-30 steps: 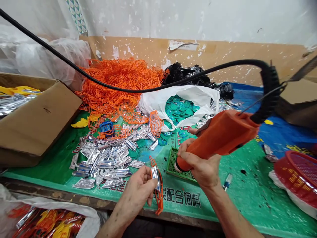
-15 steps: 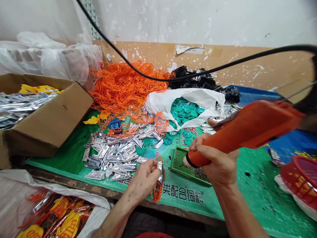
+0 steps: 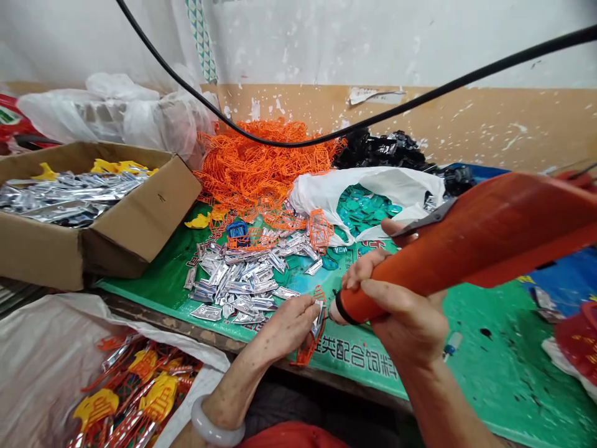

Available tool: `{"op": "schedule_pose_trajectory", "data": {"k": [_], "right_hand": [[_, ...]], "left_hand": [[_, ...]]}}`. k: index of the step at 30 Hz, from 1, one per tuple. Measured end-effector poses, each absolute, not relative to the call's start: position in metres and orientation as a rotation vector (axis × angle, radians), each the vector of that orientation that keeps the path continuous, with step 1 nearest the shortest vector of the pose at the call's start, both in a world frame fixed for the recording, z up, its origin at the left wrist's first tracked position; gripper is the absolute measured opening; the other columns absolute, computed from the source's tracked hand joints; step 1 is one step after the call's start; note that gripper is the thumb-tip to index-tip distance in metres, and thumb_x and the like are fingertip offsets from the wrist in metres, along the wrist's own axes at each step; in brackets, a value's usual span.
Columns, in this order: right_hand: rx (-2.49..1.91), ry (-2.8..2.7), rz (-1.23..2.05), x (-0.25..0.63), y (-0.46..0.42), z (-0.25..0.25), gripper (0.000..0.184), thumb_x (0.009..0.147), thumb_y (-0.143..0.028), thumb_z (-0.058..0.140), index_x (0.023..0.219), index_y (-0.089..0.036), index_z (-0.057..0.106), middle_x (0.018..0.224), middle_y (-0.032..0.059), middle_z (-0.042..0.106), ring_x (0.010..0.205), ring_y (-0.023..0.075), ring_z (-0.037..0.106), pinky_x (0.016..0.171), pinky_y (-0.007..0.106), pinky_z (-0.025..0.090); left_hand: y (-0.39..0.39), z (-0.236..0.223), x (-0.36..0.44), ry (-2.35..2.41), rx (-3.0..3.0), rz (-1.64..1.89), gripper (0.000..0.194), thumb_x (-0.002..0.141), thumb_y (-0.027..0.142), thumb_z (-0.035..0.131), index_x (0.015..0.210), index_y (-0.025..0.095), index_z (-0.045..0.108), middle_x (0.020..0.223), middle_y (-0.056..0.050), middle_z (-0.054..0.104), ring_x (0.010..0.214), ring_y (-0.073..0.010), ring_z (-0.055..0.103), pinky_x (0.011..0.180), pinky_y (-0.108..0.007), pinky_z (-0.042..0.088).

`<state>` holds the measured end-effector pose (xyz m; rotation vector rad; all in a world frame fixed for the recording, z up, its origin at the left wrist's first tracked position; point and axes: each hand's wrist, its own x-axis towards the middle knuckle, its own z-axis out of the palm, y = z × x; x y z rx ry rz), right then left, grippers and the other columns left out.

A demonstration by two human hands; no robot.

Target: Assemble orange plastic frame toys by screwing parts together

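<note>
The left hand (image 3: 289,326) pinches a silver foil piece (image 3: 319,316) in an orange plastic lattice frame (image 3: 305,351) above the green-covered bench (image 3: 489,330); the right hand (image 3: 403,317) clenches a chunky orange corded tool (image 3: 466,249), its tip just beside the foil.

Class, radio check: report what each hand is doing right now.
Left hand holding silver foil piece in orange plastic frame. Right hand gripping orange tool, tip beside foil. Black cable overhead.
</note>
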<state>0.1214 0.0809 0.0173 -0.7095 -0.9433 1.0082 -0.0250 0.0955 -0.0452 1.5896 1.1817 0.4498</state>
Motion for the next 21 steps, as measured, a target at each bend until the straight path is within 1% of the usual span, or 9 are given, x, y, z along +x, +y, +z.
{"op": "schedule_pose_trajectory", "data": {"k": [4,7,9,14,17,21], "right_hand": [[-0.696,-0.954,1.024,0.118,0.078,0.017,0.061,0.062,-0.015,0.067,0.12,-0.029,0.052,0.065,-0.0049,0.06,0.057,0.015,0.055,0.058,0.034,0.047],[-0.71,-0.956,1.044,0.115,0.076,0.016,0.061,0.062,-0.015,0.068,0.119,-0.029,0.052,0.066,-0.0047,0.06,0.057,0.0153,0.055,0.059,0.035,0.047],[-0.721,-0.953,1.049,0.113,0.076,0.015,0.059,0.062,-0.016,0.068,0.118,-0.029,0.053,0.067,-0.0045,0.06,0.057,0.0156,0.055,0.059,0.035,0.047],[-0.728,-0.959,1.056,0.111,0.077,0.012,0.055,0.061,-0.016,0.068,0.114,-0.027,0.055,0.066,-0.0046,0.059,0.056,0.0154,0.054,0.058,0.034,0.046],[-0.74,-0.97,1.064,0.111,0.077,0.011,0.054,0.062,-0.016,0.069,0.113,-0.027,0.055,0.067,-0.0049,0.06,0.057,0.015,0.054,0.059,0.034,0.047],[-0.75,-0.969,1.072,0.11,0.078,0.01,0.053,0.061,-0.017,0.07,0.112,-0.025,0.055,0.066,-0.0049,0.059,0.057,0.0149,0.054,0.059,0.034,0.047]], "left_hand": [[0.095,-0.04,-0.027,1.148,1.59,0.397,0.028,0.087,0.035,0.037,0.064,0.022,0.047,0.046,0.004,0.047,0.05,-0.015,0.05,0.054,-0.024,0.035],[0.095,-0.04,-0.029,1.151,1.604,0.364,0.028,0.086,0.035,0.035,0.064,0.022,0.046,0.046,0.005,0.046,0.048,-0.0148,0.048,0.054,-0.024,0.034],[0.096,-0.041,-0.029,1.159,1.623,0.368,0.029,0.085,0.036,0.037,0.061,0.022,0.045,0.046,0.005,0.043,0.048,-0.0145,0.045,0.052,-0.024,0.031],[0.098,-0.044,-0.029,1.161,1.673,0.383,0.03,0.083,0.037,0.039,0.058,0.021,0.045,0.052,0.004,0.04,0.054,-0.0141,0.04,0.052,-0.024,0.026],[0.099,-0.045,-0.03,1.148,1.698,0.394,0.03,0.082,0.037,0.039,0.058,0.02,0.045,0.057,0.004,0.04,0.059,-0.0141,0.038,0.053,-0.023,0.026],[0.099,-0.046,-0.03,1.142,1.71,0.394,0.031,0.084,0.036,0.038,0.06,0.019,0.05,0.058,0.003,0.041,0.06,-0.0142,0.038,0.052,-0.022,0.027]]}}
